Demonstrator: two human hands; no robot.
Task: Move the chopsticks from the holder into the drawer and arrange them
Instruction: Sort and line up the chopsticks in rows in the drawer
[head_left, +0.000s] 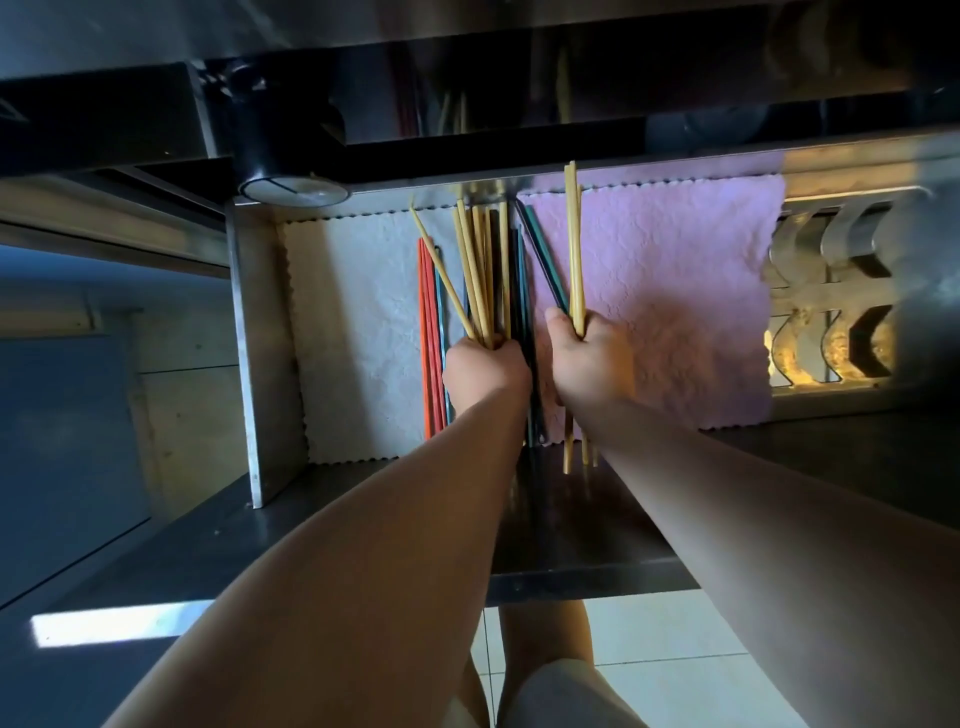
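Observation:
Both hands are inside the open steel drawer (262, 364). My left hand (485, 371) is shut on a fanned bundle of several yellow bamboo chopsticks (475, 270), tips pointing away. My right hand (589, 358) grips a few yellow chopsticks (574, 244) held together, their butt ends sticking out below the wrist. Red chopsticks (428, 338) lie flat on the white cloth (353, 322) left of my left hand. Dark and teal chopsticks (524, 280) lie between the two hands. The holder is not clearly visible.
A pink cloth (675, 291) lines the drawer's right half. Beyond it sits a slotted metal rack (841, 312). A dark counter edge and a round black knob (293, 189) overhang the drawer's back. Tiled floor and my legs show below.

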